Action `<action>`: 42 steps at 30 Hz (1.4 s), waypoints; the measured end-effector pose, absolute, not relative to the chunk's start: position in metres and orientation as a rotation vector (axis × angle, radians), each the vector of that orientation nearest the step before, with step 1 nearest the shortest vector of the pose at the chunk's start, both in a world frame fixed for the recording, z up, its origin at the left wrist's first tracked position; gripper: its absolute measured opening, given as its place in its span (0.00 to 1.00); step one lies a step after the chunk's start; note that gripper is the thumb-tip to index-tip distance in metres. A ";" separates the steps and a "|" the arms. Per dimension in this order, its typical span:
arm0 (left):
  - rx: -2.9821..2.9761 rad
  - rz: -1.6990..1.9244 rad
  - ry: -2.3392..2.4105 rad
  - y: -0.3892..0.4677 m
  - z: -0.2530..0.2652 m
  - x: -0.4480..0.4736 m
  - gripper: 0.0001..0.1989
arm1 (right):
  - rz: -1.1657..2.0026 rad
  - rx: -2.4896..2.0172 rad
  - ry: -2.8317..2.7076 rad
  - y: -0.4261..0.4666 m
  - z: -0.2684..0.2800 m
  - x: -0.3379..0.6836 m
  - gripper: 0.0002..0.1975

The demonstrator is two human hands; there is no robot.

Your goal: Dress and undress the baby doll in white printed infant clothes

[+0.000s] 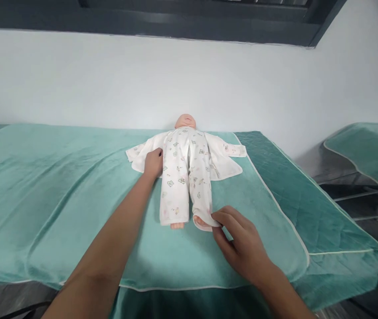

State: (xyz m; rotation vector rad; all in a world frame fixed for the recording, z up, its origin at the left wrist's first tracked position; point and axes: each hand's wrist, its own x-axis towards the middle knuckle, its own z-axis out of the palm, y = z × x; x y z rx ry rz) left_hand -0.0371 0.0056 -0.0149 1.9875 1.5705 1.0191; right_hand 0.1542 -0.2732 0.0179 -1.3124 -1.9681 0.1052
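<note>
A baby doll [185, 120] lies on its back, its head toward the wall. Spread beneath it is a white baby shirt [224, 153], sleeves out to both sides. Printed white baby pants [175, 177] cover its front and legs, and toes show at the left cuff. My left hand [153, 163] is closed at the left edge of the pants, over the shirt; its fingertips are hidden, so what it grips is unclear. Between thumb and fingers, my right hand [238, 239] pinches the right leg's cuff, drawing it out beside the doll's partly visible foot.
A light green blanket [76, 186] with a pale border lies over a darker green quilted mattress cover [295, 199]. Behind is a white wall [142, 79] below a dark frame [175, 20]. Another green-covered surface [371, 150] and metal bars [358, 195] are at right.
</note>
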 end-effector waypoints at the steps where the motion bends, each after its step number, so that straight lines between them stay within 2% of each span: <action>1: 1.987 1.023 1.567 0.006 -0.015 -0.038 0.11 | 0.082 -1.334 -1.975 -0.276 0.020 0.154 0.07; 4: 1.974 1.040 1.560 0.007 -0.016 -0.039 0.11 | 0.063 -1.497 -2.001 -0.279 0.018 0.156 0.07; 10: 1.942 1.071 1.565 0.010 -0.018 -0.040 0.14 | 0.033 -1.572 -2.008 -0.269 0.009 0.152 0.16; 14: 1.933 1.085 1.578 0.011 -0.018 -0.040 0.14 | 0.032 -1.578 -2.053 -0.256 0.016 0.143 0.13; 18: 1.931 1.095 1.589 0.011 -0.016 -0.040 0.15 | -0.002 -1.516 -2.121 -0.246 0.023 0.133 0.07; 21: 1.933 1.094 1.601 0.010 -0.015 -0.040 0.15 | -0.044 -1.406 -2.163 -0.246 0.027 0.129 0.09; 26: 1.944 1.065 1.627 0.012 -0.015 -0.040 0.15 | 0.132 -1.329 -2.277 -0.261 0.029 0.142 0.06; 29: 1.971 1.030 1.641 0.013 -0.017 -0.040 0.14 | 0.344 -1.305 -2.166 -0.262 0.032 0.163 0.08; 32: 2.022 0.972 1.660 0.014 -0.017 -0.040 0.12 | 0.383 -1.402 -1.915 -0.236 0.029 0.183 0.11; 34: 2.068 0.919 1.672 0.013 -0.017 -0.039 0.10 | 0.216 -1.497 -1.816 -0.204 0.020 0.193 0.10; 37: 2.152 0.821 1.664 0.007 -0.015 -0.039 0.09 | 0.057 -1.569 -1.983 -0.153 0.000 0.200 0.11; 42: 2.274 0.634 1.549 -0.010 -0.016 -0.044 0.06 | 0.104 -1.536 -2.152 -0.126 -0.022 0.202 0.10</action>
